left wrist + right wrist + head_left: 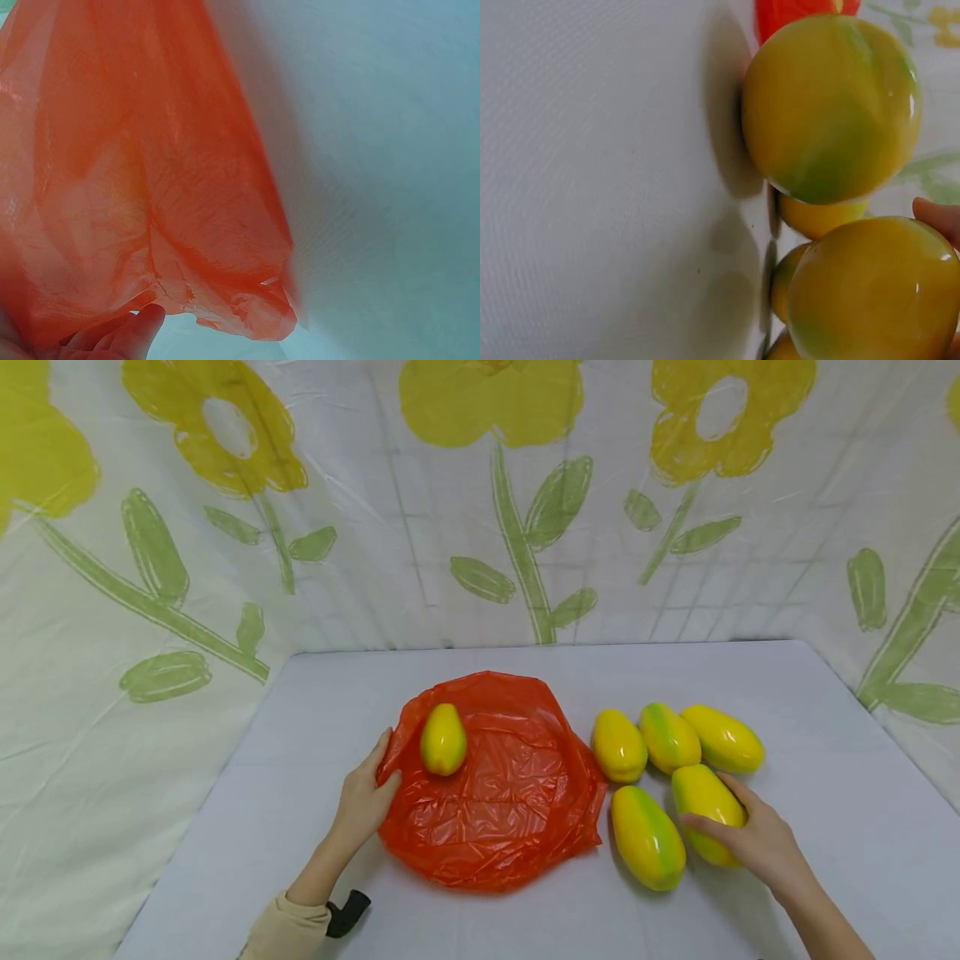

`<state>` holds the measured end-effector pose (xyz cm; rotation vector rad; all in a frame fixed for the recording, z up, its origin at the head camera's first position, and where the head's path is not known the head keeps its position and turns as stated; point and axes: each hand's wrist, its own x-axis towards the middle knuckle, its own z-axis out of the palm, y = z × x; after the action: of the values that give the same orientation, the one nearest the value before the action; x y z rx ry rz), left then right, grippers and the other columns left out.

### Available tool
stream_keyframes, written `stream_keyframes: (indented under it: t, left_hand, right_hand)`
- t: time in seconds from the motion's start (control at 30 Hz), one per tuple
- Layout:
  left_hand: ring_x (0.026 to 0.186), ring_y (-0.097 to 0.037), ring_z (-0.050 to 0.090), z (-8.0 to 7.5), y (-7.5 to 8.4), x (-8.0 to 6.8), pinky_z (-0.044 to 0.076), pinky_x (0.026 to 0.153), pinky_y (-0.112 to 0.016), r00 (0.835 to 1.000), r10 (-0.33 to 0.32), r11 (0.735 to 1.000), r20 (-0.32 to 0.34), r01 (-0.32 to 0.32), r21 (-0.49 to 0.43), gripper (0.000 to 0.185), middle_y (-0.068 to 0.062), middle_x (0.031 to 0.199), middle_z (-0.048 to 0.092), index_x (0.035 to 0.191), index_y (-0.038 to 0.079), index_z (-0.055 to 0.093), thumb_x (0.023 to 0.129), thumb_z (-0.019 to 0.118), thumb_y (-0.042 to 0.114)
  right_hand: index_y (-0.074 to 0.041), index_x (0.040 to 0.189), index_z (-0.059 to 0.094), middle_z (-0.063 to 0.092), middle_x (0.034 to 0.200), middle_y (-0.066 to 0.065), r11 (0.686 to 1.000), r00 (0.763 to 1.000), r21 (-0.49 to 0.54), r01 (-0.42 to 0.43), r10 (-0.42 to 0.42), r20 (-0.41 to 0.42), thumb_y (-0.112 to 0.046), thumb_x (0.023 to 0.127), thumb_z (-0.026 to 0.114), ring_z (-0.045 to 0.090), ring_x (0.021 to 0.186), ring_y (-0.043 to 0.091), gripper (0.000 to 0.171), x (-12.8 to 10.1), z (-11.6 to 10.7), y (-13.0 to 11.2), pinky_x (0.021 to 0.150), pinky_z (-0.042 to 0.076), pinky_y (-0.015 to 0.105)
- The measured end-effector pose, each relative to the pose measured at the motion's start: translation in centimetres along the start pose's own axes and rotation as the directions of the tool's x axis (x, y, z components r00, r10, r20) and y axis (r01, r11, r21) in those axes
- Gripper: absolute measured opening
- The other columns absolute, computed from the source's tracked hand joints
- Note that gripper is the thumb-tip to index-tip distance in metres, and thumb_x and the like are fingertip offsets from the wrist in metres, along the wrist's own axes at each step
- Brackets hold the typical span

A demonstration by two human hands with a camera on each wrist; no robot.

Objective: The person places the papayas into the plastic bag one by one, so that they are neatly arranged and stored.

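An orange-red plastic bag [502, 802] lies crumpled in the middle of the white table [315, 710]. One yellow-green fruit [443, 739] rests on its upper left part. My left hand [382, 766] grips the bag's left edge, thumb on top. In the left wrist view the fingers [139, 330] sit under the raised bag [150, 172]. My right hand [712, 806] holds another yellow-green fruit [693, 787] lying on the table to the right of the bag. In the right wrist view a fingertip [937, 217] touches that fruit [874, 292].
Several more yellow-green fruits lie to the right of the bag: three in a row [618, 745] [669, 737] [723, 739] and one nearer me [647, 837]. A flower-printed sheet [525, 527] hangs behind and beside the table.
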<state>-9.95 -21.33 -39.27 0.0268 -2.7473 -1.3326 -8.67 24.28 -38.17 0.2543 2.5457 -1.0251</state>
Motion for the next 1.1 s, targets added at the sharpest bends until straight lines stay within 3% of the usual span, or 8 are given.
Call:
stream_keyframes:
  t: [0.83,1.1]
  left_hand:
    - [0.134,-0.041,0.038,0.0,0.2,-0.1,0.037,0.104,-0.051,1.000,0.007,1.000,-0.020,-0.008,-0.021,0.061,-0.023,0.150,0.035,0.151,-0.001,0.029,0.094,0.049,-0.001]
    - [0.134,-0.041,0.038,0.2,0.2,-0.1,0.038,0.103,-0.051,1.000,0.000,1.000,0.002,0.000,-0.031,0.061,-0.023,0.150,0.034,0.151,-0.001,0.027,0.094,0.049,-0.001]
  right_hand:
    - [-0.003,0.155,0.003,0.013,0.151,0.039,0.998,0.997,0.032,0.049,-0.047,-0.059,-0.057,0.088,0.061,0.026,0.128,0.056,0.104,-1.5,-0.4,-2.1,0.096,0.032,0.071]
    - [-0.004,0.156,0.005,0.014,0.151,0.038,0.997,0.995,0.030,0.071,-0.069,-0.069,-0.056,0.087,0.063,0.027,0.129,0.055,0.104,-1.8,0.0,-3.1,0.097,0.033,0.070]
